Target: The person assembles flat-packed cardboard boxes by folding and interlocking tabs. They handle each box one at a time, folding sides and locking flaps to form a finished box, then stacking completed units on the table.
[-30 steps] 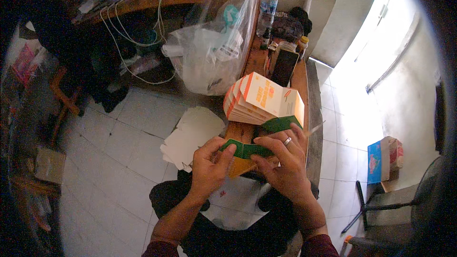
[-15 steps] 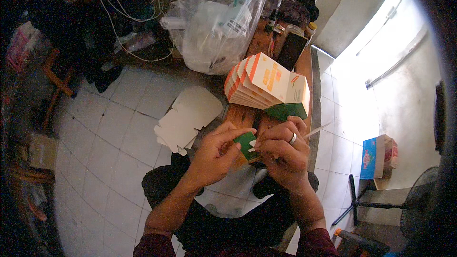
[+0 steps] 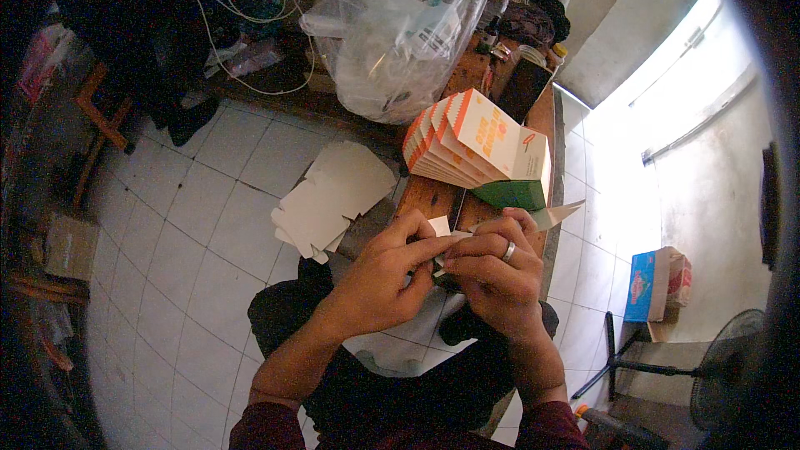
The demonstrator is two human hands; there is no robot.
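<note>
Small carton [image 3: 454,237], green outside, pale inside, partly folded, flaps open, held above the table edge before the stack.

The small white paper piece [image 3: 440,225] pinched between the fingers [image 3: 433,243] looks thin, matt and creased. On the right hand [image 3: 492,279] a plain metal ring [image 3: 508,252] has a dull shine. The fanned stack of orange-and-white cardboard cartons [image 3: 471,143] has a smooth, faintly glossy print, and the green carton [image 3: 510,194] below it looks matt. The brown wooden counter [image 3: 433,196] shows worn grain. The clear plastic bag [image 3: 400,29] is crinkled and glossy. The flat off-white card blanks [image 3: 329,200] are matt, lying on a smooth, pale tiled floor [image 3: 200,200].
</note>
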